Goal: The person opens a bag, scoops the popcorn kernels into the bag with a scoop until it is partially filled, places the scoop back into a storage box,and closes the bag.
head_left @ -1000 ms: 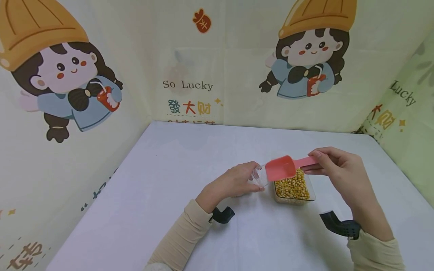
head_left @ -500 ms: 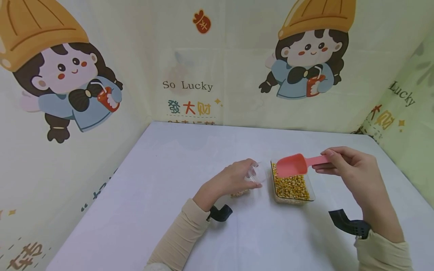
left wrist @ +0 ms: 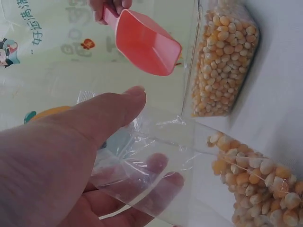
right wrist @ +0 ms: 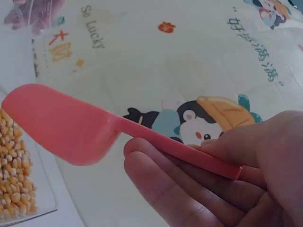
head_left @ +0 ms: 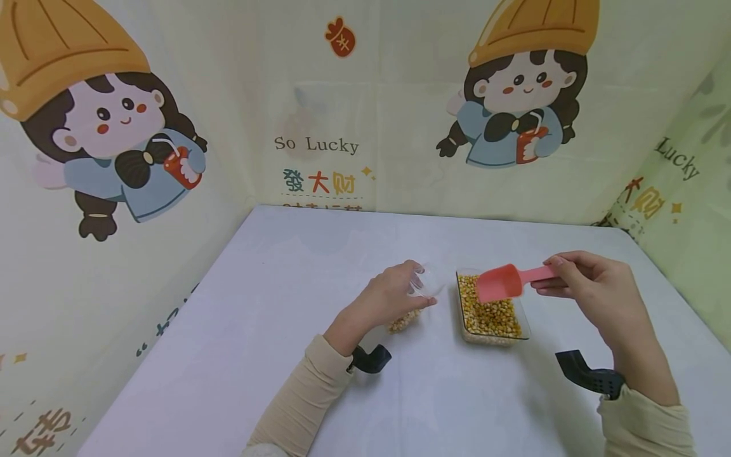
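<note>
My left hand (head_left: 391, 295) holds a clear plastic bag (left wrist: 158, 142) near its mouth, thumb on one side and fingertips showing through the film. Corn kernels (left wrist: 258, 182) lie in the bag's lower part. In my right hand (head_left: 596, 289) is a pink scoop (head_left: 502, 284), its handle (right wrist: 184, 151) pinched between thumb and fingers. The scoop's bowl looks empty in the left wrist view and hangs over a clear rectangular container (head_left: 491, 342), which is filled with yellow corn kernels (head_left: 493, 317). That container stands just right of the bag.
A white-covered table (head_left: 274, 266) lies under everything. Behind and beside it hangs a printed cloth (head_left: 411, 127) with cartoon figures and lettering. A black wrist mount (head_left: 371, 360) sits on the left forearm, another mount (head_left: 591, 377) on the right.
The right hand has drawn the scoop from the bag's mouth rightward over the container. My left hand has shifted slightly left with the bag's mouth, and more of the bagged kernels show beneath it.
</note>
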Demonstrator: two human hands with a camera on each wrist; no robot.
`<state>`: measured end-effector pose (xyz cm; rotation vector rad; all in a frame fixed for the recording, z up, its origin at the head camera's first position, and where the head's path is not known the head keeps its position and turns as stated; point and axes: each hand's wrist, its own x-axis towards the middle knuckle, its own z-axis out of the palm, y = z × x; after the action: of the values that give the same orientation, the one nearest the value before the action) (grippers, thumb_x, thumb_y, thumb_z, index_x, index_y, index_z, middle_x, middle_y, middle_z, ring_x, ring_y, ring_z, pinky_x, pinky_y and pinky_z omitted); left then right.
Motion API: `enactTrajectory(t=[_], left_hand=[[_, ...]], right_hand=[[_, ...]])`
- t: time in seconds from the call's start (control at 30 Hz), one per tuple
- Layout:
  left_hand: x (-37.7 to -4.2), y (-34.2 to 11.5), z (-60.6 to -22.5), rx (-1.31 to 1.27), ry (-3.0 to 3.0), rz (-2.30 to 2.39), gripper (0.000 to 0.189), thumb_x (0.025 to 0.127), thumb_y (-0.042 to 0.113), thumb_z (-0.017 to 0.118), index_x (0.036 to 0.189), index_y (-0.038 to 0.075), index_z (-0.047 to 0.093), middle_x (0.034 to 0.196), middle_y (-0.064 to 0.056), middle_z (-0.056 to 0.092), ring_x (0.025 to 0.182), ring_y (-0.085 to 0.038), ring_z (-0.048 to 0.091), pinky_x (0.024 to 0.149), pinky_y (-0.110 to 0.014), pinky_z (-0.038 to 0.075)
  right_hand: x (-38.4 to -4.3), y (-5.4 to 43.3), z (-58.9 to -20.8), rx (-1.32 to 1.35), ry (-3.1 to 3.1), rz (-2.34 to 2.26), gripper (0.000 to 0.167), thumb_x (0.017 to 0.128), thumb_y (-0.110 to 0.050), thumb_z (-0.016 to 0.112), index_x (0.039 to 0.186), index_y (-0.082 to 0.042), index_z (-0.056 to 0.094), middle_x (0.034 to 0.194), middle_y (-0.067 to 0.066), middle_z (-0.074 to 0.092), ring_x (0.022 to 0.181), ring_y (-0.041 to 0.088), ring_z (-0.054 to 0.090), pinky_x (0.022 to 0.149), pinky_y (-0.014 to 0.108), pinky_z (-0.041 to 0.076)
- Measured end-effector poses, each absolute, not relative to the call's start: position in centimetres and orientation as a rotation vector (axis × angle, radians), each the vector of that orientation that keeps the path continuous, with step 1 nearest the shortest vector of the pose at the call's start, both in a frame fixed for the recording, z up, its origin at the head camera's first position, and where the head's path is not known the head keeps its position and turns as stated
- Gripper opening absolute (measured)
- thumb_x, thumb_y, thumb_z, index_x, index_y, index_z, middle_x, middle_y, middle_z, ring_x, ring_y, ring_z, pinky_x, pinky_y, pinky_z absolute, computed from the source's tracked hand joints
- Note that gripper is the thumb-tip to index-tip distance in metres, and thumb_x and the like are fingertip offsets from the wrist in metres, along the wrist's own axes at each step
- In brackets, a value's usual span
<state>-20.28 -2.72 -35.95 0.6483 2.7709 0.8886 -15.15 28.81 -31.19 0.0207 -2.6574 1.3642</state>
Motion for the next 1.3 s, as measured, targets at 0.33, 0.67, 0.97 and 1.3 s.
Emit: enactTrajectory(t=[0.33,0.67,0.97,1.3], left_hand=[[-20.14,-2.5,-35.86,0.591,2.788,0.88,0.067,0.086,0.049,0.074,0.136,0.011,0.049,0.111,0.002,0.065,0.095,-0.011,0.062,0.077,-0.027,0.051],[-20.29,-2.43,-36.08,0.606,2.77,0.881,0.067,0.085,0.047,0.076,0.135,0.011,0.049,0.11,0.002,0.064,0.092,-0.01,0.059,0.076,-0.026,0.05],[-20.27,-2.56,-36.4,0.625,2.712,0.977,0.061,0.086,0.036,0.076,0.135,0.012,0.049,0.114,0.003,0.066,0.096,-0.01,0.062,0.077,-0.026,0.05],[-20.24,-2.61,-36.25,0.594,2.724,0.957,0.06,0.086,0.041,0.076,0.132,0.015,0.049,0.102,0.007,0.063,0.09,-0.009,0.06,0.073,-0.025,0.049]], right_hand=[[-15.38,29.01,-31.46,-0.005,-2.715,1.308,0.044,0.104,-0.033,0.05,0.124,0.005,0.058,0.087,-0.004,0.076,0.077,0.005,0.074,0.069,0.006,0.048],[-15.56,28.94,-31.66,-0.018,-2.725,1.288,0.046,0.104,-0.032,0.05,0.127,0.007,0.056,0.094,0.009,0.075,0.075,0.004,0.073,0.067,0.012,0.053],[-15.57,28.96,-31.85,-0.016,-2.728,1.294,0.045,0.104,-0.031,0.05,0.127,0.008,0.056,0.096,0.013,0.075,0.075,0.004,0.073,0.066,0.014,0.055],[-15.56,28.88,-31.91,-0.007,-2.732,1.269,0.045,0.104,-0.031,0.049,0.126,0.008,0.056,0.099,0.021,0.073,0.074,0.004,0.073,0.066,0.014,0.055]])
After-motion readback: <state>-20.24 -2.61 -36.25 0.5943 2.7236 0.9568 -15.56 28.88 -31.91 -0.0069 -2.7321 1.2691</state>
